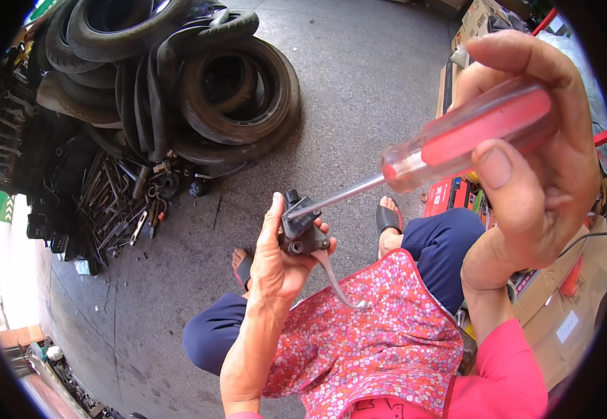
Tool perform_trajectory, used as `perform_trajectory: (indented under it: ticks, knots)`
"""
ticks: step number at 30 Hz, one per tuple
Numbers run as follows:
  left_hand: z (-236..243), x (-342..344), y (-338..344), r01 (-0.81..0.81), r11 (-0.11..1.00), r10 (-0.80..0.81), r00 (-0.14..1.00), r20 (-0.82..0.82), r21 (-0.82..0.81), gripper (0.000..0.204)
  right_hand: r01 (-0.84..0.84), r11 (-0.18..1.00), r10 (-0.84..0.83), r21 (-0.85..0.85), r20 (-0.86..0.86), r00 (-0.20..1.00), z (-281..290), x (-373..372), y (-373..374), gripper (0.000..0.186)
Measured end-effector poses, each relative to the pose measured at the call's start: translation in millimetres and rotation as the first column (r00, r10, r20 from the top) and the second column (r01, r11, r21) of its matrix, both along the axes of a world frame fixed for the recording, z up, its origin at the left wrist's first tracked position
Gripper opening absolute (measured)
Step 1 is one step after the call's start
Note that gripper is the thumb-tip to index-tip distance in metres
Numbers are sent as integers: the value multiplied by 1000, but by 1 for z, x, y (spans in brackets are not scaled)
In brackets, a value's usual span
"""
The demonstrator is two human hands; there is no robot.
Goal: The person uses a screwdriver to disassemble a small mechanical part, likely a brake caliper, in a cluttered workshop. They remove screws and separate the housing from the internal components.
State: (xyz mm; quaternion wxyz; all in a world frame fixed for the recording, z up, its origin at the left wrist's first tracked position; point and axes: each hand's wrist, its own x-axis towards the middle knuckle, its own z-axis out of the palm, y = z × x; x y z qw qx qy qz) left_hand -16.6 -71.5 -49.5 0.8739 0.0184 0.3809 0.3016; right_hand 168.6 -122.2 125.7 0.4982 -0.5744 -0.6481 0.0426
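Observation:
My left hand [279,262] is wrapped round a brake lever assembly [305,241], which has a dark body with a black box-shaped part on top. Its curved silver lever hangs down to the right over my apron. A screwdriver [485,129] with a clear and red handle is gripped in my right hand [527,181], thumb on the near side of the handle. The metal shaft runs down to the left, and its tip meets the top of the black part. Whether a screw sits under the tip is too small to tell.
Stacked old tyres [240,91] stand at the far left, with a heap of metal tools [125,195] below them. On the right are a red box [446,197] and flattened cardboard [562,314]. A floral apron [380,321] covers my lap above the grey floor [349,91].

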Motion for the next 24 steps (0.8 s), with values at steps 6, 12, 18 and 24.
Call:
perform_trajectory:
  ticks: [6, 12, 18, 24]
  knots:
    - [1, -1, -1, 22, 1000, -22, 1000, 10, 16, 53, 6, 999, -9, 38, 93, 996, 0, 14, -2, 60]
    - [0, -2, 0, 7, 1000, -7, 999, 36, 9, 54, -59, 994, 53, 97, 65, 996, 13, 53, -12, 58]
    - [11, -1, 1, -19, 999, 24, 995, 94, -49, 55, 2, 993, -5, 116, 24, 1000, 12, 58, -12, 52]
    - [14, -2, 1, -22, 998, 27, 996, 90, -55, 57, 58, 997, -59, 52, 20, 998, 12, 50, -12, 52]
